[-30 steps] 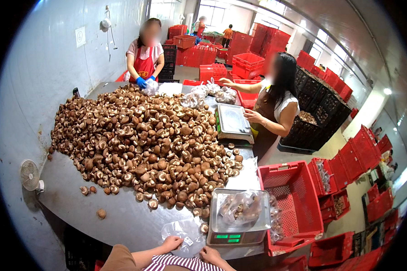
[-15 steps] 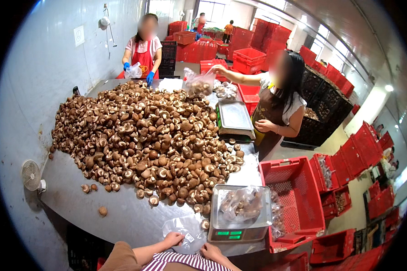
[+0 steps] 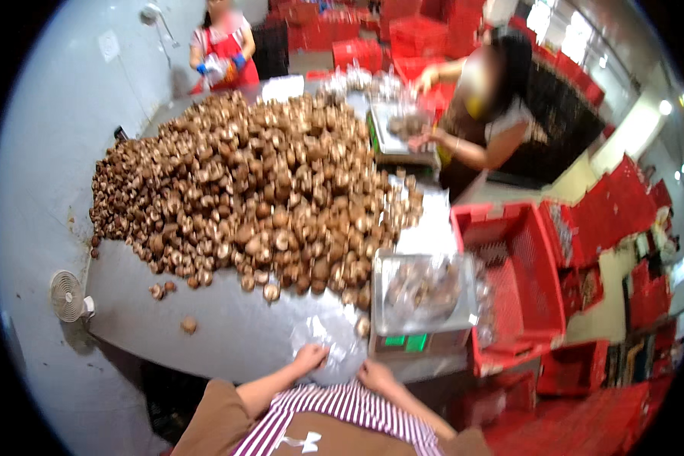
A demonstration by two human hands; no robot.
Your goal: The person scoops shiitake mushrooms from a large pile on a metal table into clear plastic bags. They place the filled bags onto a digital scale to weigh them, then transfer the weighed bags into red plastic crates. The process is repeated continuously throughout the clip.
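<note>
A clear plastic bag (image 3: 333,334) lies at the near edge of the metal table, flat and with no mushrooms showing inside. My left hand (image 3: 310,359) is closed on its left side. At its lower right edge, the fingers of my right hand (image 3: 374,375) pinch the plastic, slightly blurred. Just right of the bag stands a digital scale (image 3: 420,341) with a lit green display. A filled bag of mushrooms (image 3: 424,289) rests on its pan. Beyond my hands spreads a large heap of brown mushrooms (image 3: 258,190), with one loose mushroom (image 3: 188,325) on the left.
A red crate (image 3: 520,281) right of the scale holds several filled bags along its left side. Across the table, a person (image 3: 486,106) reaches over a second scale (image 3: 403,148). Another person in a red apron (image 3: 224,53) stands at the far end. A fan (image 3: 67,296) hangs on the left wall.
The whole view has shifted, with table things appearing higher. The co-worker at the far scale has lowered a bag from the air onto its pan. My hands still hold the bag.
</note>
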